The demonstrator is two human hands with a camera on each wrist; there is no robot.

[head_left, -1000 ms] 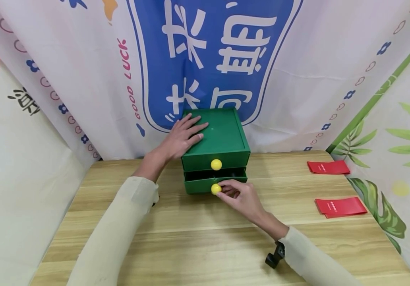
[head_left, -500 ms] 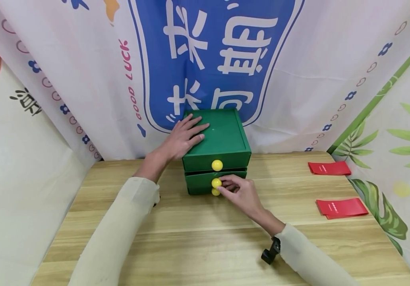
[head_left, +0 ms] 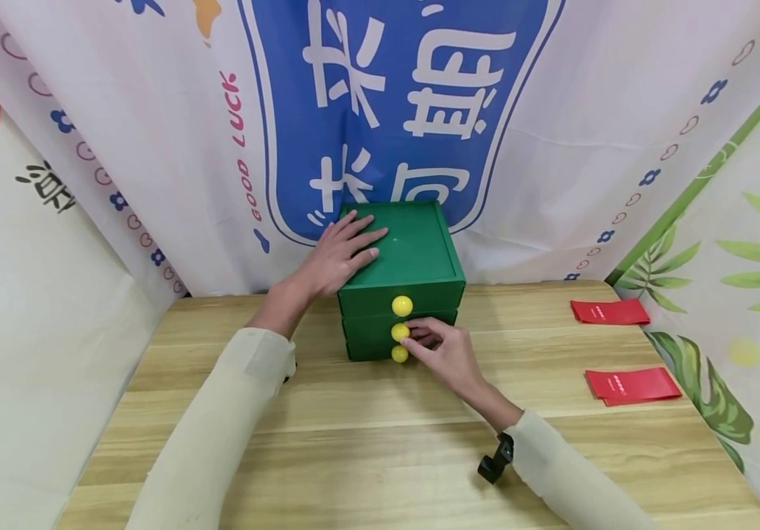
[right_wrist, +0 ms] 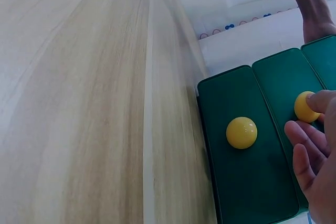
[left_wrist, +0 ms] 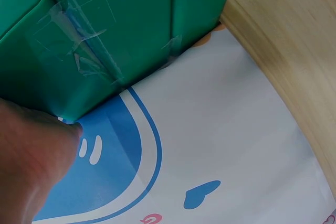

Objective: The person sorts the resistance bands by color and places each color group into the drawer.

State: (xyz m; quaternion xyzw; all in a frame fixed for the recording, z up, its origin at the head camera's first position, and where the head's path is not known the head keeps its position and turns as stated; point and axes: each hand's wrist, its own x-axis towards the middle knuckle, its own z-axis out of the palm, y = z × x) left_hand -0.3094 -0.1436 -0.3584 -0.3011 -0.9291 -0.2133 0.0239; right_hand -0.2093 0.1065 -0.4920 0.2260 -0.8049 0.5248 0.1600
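Note:
A green drawer box with three stacked drawers stands at the back of the table, a yellow ball knob on each front. All three drawers sit flush in the head view. My left hand rests flat with spread fingers on the left of the box's top. In the left wrist view, part of that hand shows beside the taped back of the box. My right hand pinches the middle drawer's knob between thumb and index finger. The bottom knob is untouched in the right wrist view.
Two red folded strips lie at the right side of the wooden table. Directly behind the box hangs a white cloth with a blue printed panel. More printed cloth flanks the table left and right.
The middle drawer has slid back into the box, pushed by my right hand on its knob, and the bottom knob has come into sight. My left hand has stayed on the box's top.

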